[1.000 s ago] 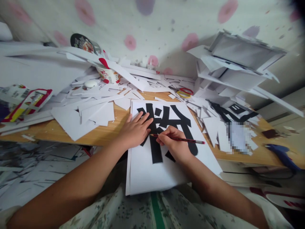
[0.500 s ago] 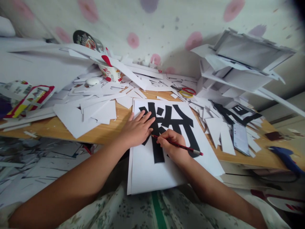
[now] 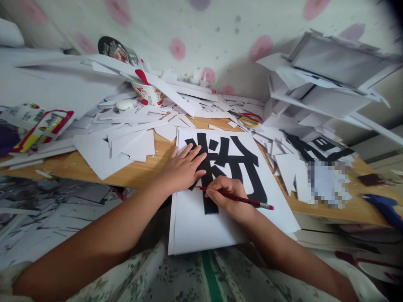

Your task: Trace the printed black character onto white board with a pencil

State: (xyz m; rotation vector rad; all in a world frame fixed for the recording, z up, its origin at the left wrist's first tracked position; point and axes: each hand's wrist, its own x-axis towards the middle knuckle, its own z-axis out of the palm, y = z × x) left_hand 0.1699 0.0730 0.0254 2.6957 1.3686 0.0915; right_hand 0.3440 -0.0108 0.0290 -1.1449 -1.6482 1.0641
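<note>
White sheets (image 3: 192, 226) lie at the table's near edge, with a large black cut-out character (image 3: 211, 201) on top. My left hand (image 3: 184, 167) rests flat with fingers spread across the left part of the character and the paper. In my right hand (image 3: 228, 195) is a red and black pencil (image 3: 252, 201), its tip at the left edge of the long vertical black stroke and its eraser end pointing right. Part of the character is hidden beneath both hands.
Paper scraps (image 3: 126, 142) cover the wooden table (image 3: 126, 174) on the left and back. Beyond stand a paper cup (image 3: 147, 94) and scissors (image 3: 251, 119). To the right are a paper rack (image 3: 330, 63), black cut-outs (image 3: 330, 153) and a blue tool (image 3: 382, 205).
My right hand and the pencil have moved slightly down, the tip now lower along the vertical stroke. My left hand stays flat on the character. The view has shifted slightly.
</note>
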